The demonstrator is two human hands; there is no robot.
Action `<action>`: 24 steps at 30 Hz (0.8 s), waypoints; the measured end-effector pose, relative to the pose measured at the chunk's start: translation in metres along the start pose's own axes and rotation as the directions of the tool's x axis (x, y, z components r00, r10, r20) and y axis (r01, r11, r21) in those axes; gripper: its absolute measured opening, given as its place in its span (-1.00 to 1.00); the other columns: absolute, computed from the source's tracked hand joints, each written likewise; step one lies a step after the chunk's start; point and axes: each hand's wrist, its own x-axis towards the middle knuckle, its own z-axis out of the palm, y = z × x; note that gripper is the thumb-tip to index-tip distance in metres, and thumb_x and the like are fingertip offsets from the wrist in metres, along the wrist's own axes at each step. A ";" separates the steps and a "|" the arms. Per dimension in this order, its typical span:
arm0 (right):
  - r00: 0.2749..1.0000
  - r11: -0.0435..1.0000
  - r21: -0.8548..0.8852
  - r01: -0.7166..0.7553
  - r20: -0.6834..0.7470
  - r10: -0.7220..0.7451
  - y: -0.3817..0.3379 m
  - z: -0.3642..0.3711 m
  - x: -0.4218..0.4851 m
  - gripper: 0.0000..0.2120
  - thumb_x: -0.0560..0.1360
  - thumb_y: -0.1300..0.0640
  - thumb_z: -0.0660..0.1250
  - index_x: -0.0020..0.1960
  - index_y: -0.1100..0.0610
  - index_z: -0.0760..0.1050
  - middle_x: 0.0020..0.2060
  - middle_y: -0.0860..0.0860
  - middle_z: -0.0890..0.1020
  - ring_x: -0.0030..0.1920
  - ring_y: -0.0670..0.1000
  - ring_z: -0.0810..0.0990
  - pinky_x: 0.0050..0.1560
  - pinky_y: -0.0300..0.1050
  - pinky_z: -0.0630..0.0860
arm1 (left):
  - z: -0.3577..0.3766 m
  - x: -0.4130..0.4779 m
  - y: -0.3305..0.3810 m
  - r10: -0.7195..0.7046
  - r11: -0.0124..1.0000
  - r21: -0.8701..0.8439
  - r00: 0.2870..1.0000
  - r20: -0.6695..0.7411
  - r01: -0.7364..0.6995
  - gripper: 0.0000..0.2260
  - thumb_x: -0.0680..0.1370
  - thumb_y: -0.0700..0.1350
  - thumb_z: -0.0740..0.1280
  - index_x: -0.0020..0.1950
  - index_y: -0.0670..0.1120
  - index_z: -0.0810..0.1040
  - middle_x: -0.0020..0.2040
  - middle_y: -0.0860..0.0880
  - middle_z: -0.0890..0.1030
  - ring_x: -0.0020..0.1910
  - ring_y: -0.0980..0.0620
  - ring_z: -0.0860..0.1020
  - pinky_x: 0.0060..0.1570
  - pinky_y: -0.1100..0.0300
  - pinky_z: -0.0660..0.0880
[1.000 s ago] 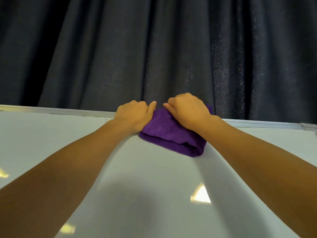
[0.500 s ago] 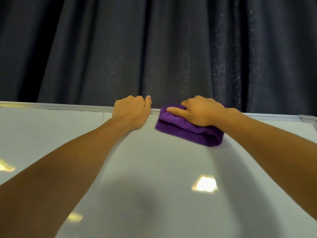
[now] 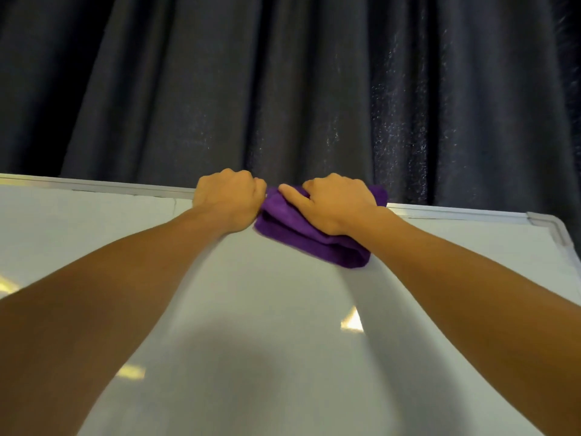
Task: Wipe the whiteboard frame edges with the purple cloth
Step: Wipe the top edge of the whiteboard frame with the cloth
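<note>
Dark curtain (image 3: 283,89) behind whiteboard frame (image 3: 456,212), right hand (image 3: 333,202) gripping purple cloth (image 3: 301,237) beneath it, left hand (image 3: 228,199) fisted on edge alongside.

Count, head view. Hands: two, a left hand (image 3: 228,199) and a right hand (image 3: 334,204), each on a bare forearm, so forearms: two. Cloths: one, a purple cloth (image 3: 301,234), folded. Whiteboards: one whiteboard (image 3: 251,309), with one metal frame (image 3: 456,213); rounded frame corners showing: one (image 3: 548,223). Curtains: one dark curtain (image 3: 283,89). Bright light reflections on the board face: three.
</note>
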 end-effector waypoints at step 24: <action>0.999 0.998 -0.019 -0.054 -0.004 0.054 0.010 -0.008 -0.003 -0.35 0.51 -0.35 -0.20 -0.40 0.02 0.43 -0.45 0.01 0.43 -0.43 0.01 0.38 -0.26 0.02 0.31 | -0.003 0.004 0.003 -0.014 1.000 0.014 1.000 -0.016 0.014 -0.79 0.57 -0.04 0.07 -0.28 0.02 0.25 -0.39 0.03 0.22 -0.34 -0.08 0.36 -0.37 0.07 0.32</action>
